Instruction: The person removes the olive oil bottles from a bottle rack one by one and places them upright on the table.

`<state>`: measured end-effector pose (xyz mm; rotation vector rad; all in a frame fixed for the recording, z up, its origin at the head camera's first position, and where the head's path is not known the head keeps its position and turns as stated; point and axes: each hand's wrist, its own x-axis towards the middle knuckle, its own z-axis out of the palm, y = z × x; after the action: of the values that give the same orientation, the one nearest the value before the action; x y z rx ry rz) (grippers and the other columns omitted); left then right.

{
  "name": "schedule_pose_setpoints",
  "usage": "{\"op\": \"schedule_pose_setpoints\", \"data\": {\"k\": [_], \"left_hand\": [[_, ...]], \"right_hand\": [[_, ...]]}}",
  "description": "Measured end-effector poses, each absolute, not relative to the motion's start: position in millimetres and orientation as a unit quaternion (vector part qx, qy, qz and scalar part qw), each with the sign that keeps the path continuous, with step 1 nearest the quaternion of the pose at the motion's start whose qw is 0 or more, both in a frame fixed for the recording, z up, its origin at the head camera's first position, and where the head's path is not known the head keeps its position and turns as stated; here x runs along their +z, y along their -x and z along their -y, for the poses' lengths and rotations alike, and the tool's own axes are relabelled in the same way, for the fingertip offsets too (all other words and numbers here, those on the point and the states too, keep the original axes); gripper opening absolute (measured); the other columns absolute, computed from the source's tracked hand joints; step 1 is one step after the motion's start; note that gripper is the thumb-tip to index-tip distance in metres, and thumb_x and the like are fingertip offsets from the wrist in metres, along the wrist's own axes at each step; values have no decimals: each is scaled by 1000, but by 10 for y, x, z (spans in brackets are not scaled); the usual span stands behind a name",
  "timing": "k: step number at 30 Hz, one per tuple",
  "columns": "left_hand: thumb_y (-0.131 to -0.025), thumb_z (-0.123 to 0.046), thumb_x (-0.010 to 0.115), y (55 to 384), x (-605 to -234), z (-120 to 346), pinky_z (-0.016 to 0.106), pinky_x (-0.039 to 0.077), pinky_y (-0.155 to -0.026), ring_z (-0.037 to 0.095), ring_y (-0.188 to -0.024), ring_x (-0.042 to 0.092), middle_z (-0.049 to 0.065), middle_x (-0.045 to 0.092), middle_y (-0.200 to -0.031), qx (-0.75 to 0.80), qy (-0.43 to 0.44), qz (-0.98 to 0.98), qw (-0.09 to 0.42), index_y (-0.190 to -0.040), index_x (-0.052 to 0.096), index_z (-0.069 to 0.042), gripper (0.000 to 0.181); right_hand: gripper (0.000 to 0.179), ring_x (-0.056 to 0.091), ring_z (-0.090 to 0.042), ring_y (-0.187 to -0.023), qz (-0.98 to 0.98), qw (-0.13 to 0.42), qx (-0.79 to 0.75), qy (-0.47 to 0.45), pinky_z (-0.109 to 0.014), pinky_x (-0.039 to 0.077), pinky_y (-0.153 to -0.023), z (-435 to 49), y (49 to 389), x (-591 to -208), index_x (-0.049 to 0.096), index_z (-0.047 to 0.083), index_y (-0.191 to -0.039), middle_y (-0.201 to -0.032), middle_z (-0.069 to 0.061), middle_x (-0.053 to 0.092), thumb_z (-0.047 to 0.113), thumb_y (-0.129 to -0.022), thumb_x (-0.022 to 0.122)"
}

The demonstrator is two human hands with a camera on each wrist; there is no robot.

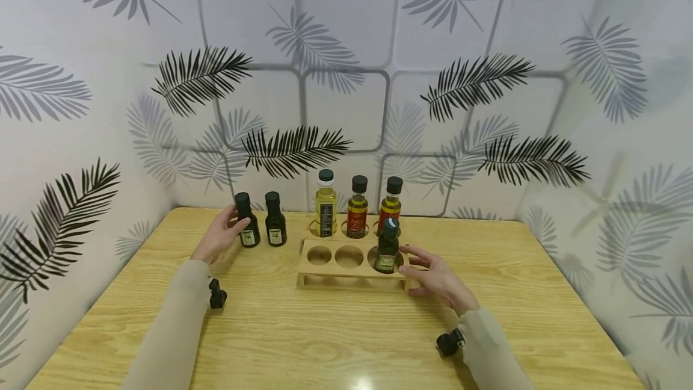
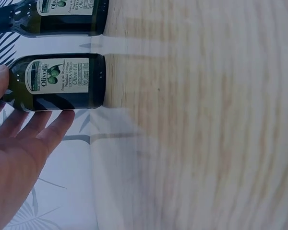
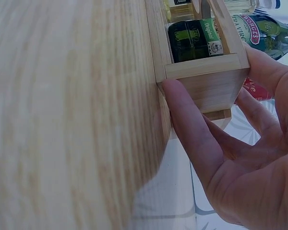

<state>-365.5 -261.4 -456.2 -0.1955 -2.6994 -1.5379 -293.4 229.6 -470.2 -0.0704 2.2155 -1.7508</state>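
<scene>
My left hand [image 1: 219, 236] holds the leftmost small dark bottle of olive oil [image 2: 60, 81], its thumb across the neck and its fingers along the side. This bottle stands upright on the table, and a matching dark bottle [image 1: 275, 227] stands just right of it. At the right end of a two-tier wooden bottle rack [image 1: 335, 266], my right hand [image 1: 438, 278] rests with extended fingers against the end panel [image 3: 211, 84]. A green bottle with a blue-green cap [image 1: 387, 251] sits in the front row's right hole, close to those fingers.
The rack's back row holds a pale yellow oil bottle [image 1: 326, 206] and two red-labelled bottles with black caps [image 1: 357, 212]. Two front holes [image 1: 319, 256] hold no bottle. A leaf-patterned wall [image 1: 346, 107] rises behind the wooden table [image 1: 303, 336].
</scene>
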Motion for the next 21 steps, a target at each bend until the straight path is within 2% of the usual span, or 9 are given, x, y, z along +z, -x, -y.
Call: {"op": "schedule_pose_setpoints", "data": {"k": [8, 13, 21], "left_hand": [[-104, -33, 48, 3679, -4577, 2615, 61, 34, -110, 48, -141, 30, 27, 30, -155, -506, 67, 860, 27, -156, 24, -10, 62], [-105, -30, 46, 3694, -4579, 2633, 62, 34, -110, 49, -142, 29, 27, 29, -155, -505, 70, 860, 23, -156, 24, -9, 60], [-105, -30, 46, 3716, -4568, 2664, 61, 31, -111, 49, -143, 26, 27, 27, -156, -499, 72, 863, 14, -157, 21, -9, 62]], "right_hand": [[62, 39, -44, -138, -773, 154, -615, 25, -44, 59, -82, -2300, 2939, -4709, 44, 24, -149, -157, -23, 25, 28, -92, 70], [63, 35, -44, -141, -775, 156, -612, 22, -43, 59, -81, -2300, 2942, -4705, 44, 25, -149, -158, -23, 25, 29, -91, 71], [65, 37, -44, -139, -774, 157, -613, 20, -42, 59, -81, -2303, 2945, -4705, 44, 26, -149, -158, -23, 24, 30, -91, 72]]}}
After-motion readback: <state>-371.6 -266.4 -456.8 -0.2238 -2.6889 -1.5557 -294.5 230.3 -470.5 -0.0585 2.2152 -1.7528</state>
